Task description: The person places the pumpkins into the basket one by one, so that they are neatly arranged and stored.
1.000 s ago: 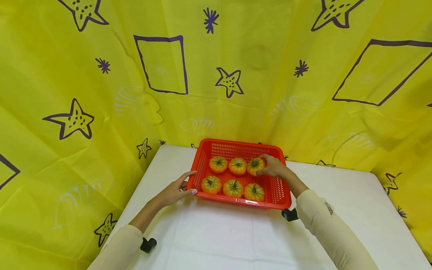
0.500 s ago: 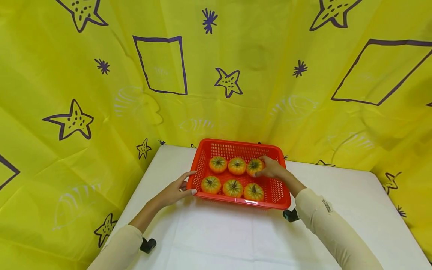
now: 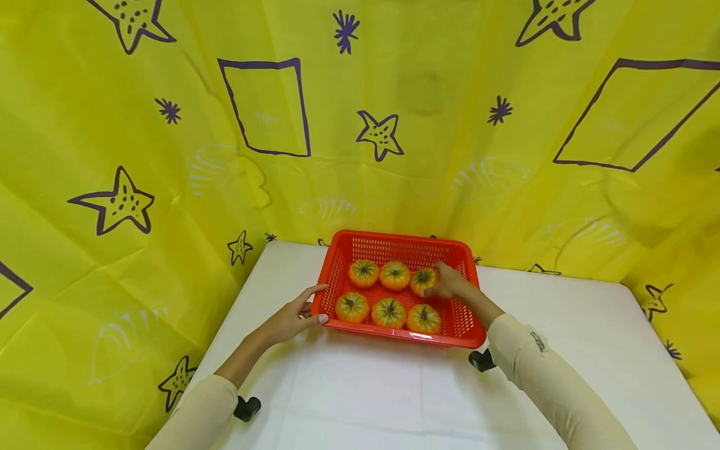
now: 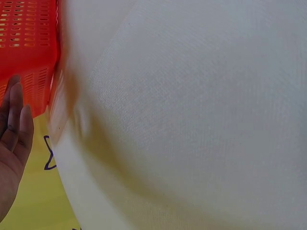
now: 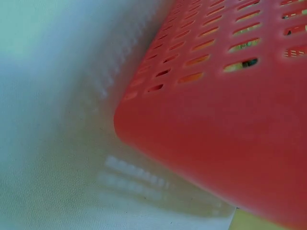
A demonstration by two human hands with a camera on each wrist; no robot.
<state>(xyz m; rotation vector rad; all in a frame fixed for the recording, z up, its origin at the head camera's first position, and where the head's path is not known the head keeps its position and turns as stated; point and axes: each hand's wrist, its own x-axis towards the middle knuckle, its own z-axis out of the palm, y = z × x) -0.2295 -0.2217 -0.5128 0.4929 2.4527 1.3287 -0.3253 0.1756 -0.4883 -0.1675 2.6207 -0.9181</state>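
Note:
A red plastic basket (image 3: 450, 341) with slotted walls holds several small orange pumpkins with greenish ribbed tops, in two rows. My right hand (image 3: 448, 281) reaches over the basket's right side and grips the back-right pumpkin (image 3: 423, 282), thumb on its near side and fingers behind. In the right wrist view that hand is out of sight behind the basket wall (image 5: 216, 124). At the left end, my left hand (image 3: 289, 320) rests against the basket, index finger and thumb touching the rim on either side of the corner. Its other fingers (image 4: 17, 115) lie loosely extended along the outer wall.
The basket stands on a white-covered table (image 3: 360, 400), near its back edge. A yellow curtain (image 3: 427, 187) with drawn stars and fish hangs behind and along both sides. Front pumpkins (image 3: 388, 314) sit close to the gripped one. A black device (image 3: 246, 409) is strapped at each wrist.
My right hand has moved slightly toward me and lower with the back-right pumpkin. The left hand and the basket stay in place.

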